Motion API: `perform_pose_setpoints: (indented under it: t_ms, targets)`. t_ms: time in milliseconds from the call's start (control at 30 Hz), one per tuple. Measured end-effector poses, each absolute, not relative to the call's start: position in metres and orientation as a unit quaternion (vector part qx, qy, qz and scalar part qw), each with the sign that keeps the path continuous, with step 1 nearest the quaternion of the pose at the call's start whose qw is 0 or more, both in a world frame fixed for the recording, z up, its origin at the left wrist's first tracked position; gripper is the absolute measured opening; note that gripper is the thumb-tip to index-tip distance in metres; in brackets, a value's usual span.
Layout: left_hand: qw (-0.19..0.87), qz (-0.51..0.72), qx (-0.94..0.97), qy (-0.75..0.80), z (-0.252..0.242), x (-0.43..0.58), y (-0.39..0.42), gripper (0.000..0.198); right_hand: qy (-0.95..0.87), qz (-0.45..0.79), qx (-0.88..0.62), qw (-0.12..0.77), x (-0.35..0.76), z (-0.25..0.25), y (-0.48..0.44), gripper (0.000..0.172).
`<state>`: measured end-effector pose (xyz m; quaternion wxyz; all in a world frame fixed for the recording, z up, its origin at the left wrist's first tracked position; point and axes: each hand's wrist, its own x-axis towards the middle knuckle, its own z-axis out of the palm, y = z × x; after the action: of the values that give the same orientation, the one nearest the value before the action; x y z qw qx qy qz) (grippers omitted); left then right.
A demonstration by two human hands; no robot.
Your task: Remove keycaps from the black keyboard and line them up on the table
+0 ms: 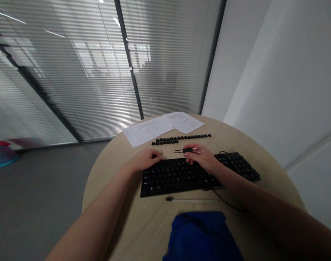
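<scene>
A black keyboard (173,175) lies on the round wooden table, its top-row keycaps apparently off. At its back left corner, my left hand (147,158) has its fingers curled against the edge. My right hand (200,156) is above the keyboard's back edge, closed around a keycap puller (187,150) with a black grip. The puller's wire prongs point left, with nothing visible between them. Behind the keyboard, small black keycaps (192,137) stand in rows. Nearer to me lies a thin brush (192,200) with a pale handle and dark head.
Printed sheets (149,130) lie at the table's far side. A blue cloth-like thing (200,235) is at the near edge. The keyboard's cable (227,203) runs beneath my right forearm. A glass partition with blinds stands beyond, and a basket (4,154) is on the floor.
</scene>
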<state>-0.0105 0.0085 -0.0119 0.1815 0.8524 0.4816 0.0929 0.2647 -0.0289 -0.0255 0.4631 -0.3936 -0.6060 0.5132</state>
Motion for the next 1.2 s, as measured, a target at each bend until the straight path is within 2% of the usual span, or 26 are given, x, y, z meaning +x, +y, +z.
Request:
perform_pose_setpoints:
  t_ms: [200,300,467,667,1200]
  targets:
    - [0.159,0.081,0.854,0.488,-0.008,-0.005,0.004,0.038,-0.570,0.525,-0.402,0.487,0.262,-0.030,-0.025,0.039]
    - [0.146,0.079,0.860,0.483,-0.006,0.000,0.002,0.040,-0.575,0.520,-0.420,0.471,0.260,-0.030,-0.026,0.039]
    - [0.125,0.074,0.865,0.481,-0.007,0.007,0.000,0.041,-0.670,0.435,-0.437,0.412,0.257,-0.029,-0.029,0.030]
    - [0.121,0.084,0.866,0.479,-0.009,0.007,0.001,0.041,-0.745,0.341,-0.425,0.385,0.253,-0.028,-0.032,0.023]
    - [0.124,0.086,0.861,0.485,-0.015,0.006,0.006,0.045,-0.778,0.287,-0.432,0.354,0.251,-0.026,-0.031,0.019]
